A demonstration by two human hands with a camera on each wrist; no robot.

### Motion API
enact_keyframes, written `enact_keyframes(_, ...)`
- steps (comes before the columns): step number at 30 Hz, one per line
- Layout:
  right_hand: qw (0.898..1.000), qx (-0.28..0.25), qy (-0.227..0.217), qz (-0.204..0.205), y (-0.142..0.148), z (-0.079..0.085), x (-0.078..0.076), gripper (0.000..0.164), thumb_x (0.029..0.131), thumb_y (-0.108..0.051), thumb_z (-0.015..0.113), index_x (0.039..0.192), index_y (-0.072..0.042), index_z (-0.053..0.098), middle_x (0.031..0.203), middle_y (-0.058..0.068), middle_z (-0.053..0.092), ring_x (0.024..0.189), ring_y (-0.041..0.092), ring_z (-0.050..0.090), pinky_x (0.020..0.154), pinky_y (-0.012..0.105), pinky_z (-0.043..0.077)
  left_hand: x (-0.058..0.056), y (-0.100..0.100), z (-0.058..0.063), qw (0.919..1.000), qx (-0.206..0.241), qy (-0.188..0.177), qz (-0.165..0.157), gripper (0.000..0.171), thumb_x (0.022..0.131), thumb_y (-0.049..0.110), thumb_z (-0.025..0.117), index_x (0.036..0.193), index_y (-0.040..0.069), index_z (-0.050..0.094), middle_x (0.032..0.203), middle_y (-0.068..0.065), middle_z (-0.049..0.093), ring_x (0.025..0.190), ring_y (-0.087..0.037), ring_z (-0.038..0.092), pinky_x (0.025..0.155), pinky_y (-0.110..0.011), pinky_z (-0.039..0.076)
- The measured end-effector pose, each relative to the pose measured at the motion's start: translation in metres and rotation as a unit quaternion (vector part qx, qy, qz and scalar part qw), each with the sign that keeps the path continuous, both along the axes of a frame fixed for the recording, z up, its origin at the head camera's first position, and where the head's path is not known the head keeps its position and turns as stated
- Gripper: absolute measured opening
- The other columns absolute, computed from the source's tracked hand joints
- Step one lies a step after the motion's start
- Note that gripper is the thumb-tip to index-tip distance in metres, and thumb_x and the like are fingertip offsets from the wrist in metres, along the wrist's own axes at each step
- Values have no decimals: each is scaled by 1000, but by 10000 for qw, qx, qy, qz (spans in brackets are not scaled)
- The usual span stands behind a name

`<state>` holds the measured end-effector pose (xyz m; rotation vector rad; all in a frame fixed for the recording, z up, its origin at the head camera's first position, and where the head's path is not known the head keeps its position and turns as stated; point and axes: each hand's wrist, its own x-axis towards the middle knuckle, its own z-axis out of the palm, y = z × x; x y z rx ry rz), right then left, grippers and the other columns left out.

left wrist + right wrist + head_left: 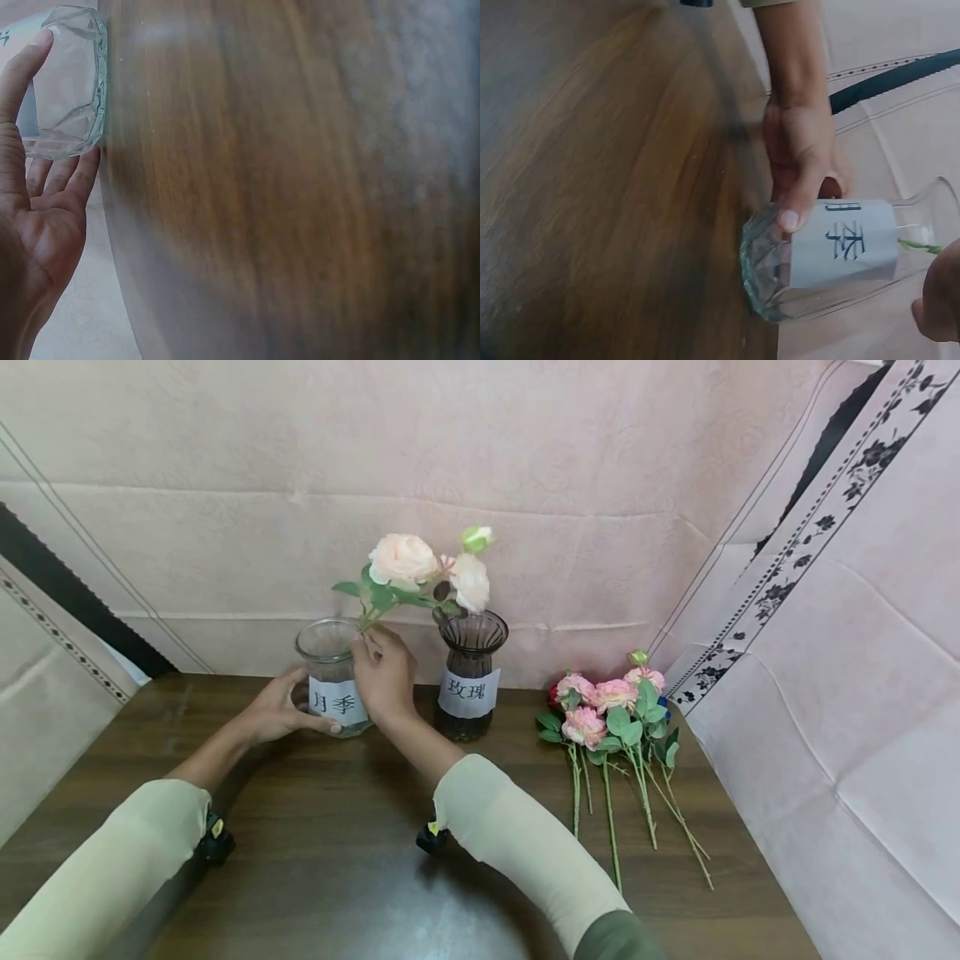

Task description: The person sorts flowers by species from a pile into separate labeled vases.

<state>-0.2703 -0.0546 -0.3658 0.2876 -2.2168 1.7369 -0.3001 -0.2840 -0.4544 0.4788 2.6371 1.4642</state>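
My left hand (276, 706) holds a clear glass vase (330, 667) low on its side, thumb in front; the left wrist view shows its other fingers behind the glass base (75, 94). The vase carries a white paper label (844, 244) with dark characters. Above its right rim, my right hand (386, 672) pinches the stem of a pale pink rose spray (403, 560) with green leaves and a bud. In the right wrist view a green stem end (919, 246) shows within the vase's mouth. The blooms lean right, over a dark vase.
The dark ribbed glass vase (467, 647), also labelled, stands just right of my right hand. Several pink flowers (615, 695) on long stems lie at the table's right side, with bits of red and blue among them. A pale cloth (570, 460) hangs behind the brown table (315, 860).
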Motion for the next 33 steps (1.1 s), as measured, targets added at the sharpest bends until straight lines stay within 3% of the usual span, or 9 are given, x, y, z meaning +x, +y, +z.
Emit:
enact_keyframes(2, 9993, 310, -219, 73, 1, -4, 2, 42, 119, -36, 59, 154, -18, 71, 162, 1, 68, 148, 24, 66, 123, 42, 57, 1, 1, 1, 10000, -15, 18, -28, 121, 84, 23, 104, 179, 13, 28, 154, -15, 64, 142, -36, 65, 121, -49, 55)
enact_keyframes(3, 9984, 414, -358, 117, 2, -7, 3, 46, 119, -42, 55, 158, -20, 68, 165, -1, 65, 150, 24, 64, 125, 43, 55, 1, 1, 1, 10000, -24, 19, -32, 121, 84, 24, 104, 179, 13, 28, 154, -15, 64, 141, -37, 65, 120, -47, 56)
enact_keyframes(6, 9945, 561, -838, 281, 5, -15, 6, 62, 118, -63, 45, 169, -29, 53, 173, -8, 56, 156, 21, 58, 131, 45, 48, 0, 2, 1, 10000, -41, 43, -65, 120, 84, 24, 103, 178, 12, 30, 152, -16, 67, 140, -37, 66, 113, -32, 58)
enact_keyframes(9, 9925, 545, -1026, 367, 9, -23, 8, 68, 115, -70, 42, 171, -32, 50, 173, -13, 54, 155, 18, 59, 130, 45, 49, -1, 3, 1, 10000, 2, 40, -86, 118, 84, 22, 103, 177, 10, 31, 152, -17, 67, 141, -38, 66, 106, -21, 56)
enact_keyframes(13, 9955, 262, -821, 392, 14, -27, 11, 65, 114, -65, 51, 171, -35, 49, 170, -12, 58, 149, 15, 65, 123, 43, 55, -1, 2, 0, 10000, -20, 55, -59, 118, 84, 22, 104, 176, 9, 31, 153, -18, 65, 143, -39, 65, 112, -28, 57)
enact_keyframes(17, 9966, 102, -444, 681, 16, -25, 11, 67, 113, -61, 57, 174, -38, 42, 173, -9, 55, 154, 15, 60, 125, 43, 54, 0, 1, 0, 9999, -35, 86, -55, 116, 84, 23, 104, 175, 9, 33, 153, -18, 66, 141, -36, 66, 112, -30, 58)
enact_keyframes(22, 9906, 923, -144, 995, 17, -22, 10, 69, 114, -63, 52, 177, -40, 34, 182, -6, 43, 163, 20, 50, 131, 52, 48, 1, 0, 0, 9999, -45, 97, -46, 110, 84, 23, 104, 171, 9, 38, 146, -17, 71, 129, -24, 71, 100, -19, 59)
enact_keyframes(26, 9856, 1366, -261, 959, 20, -24, 13, 77, 113, -68, 50, 180, -38, 25, 186, -7, 33, 169, 23, 41, 137, 55, 39, 2, 0, 1, 9999, -116, 84, -27, 113, 84, 25, 104, 173, 9, 35, 146, -18, 71, 129, -26, 71, 98, -17, 58)
enact_keyframes(33, 9837, 1446, -491, 946, 36, -33, 18, 79, 112, -68, 53, 176, -23, 42, 181, -1, 46, 165, 23, 48, 134, 50, 44, 3, 2, 3, 9998, -166, 78, -29, 119, 85, 26, 103, 177, 11, 30, 153, -17, 67, 141, -39, 66, 106, -26, 58)
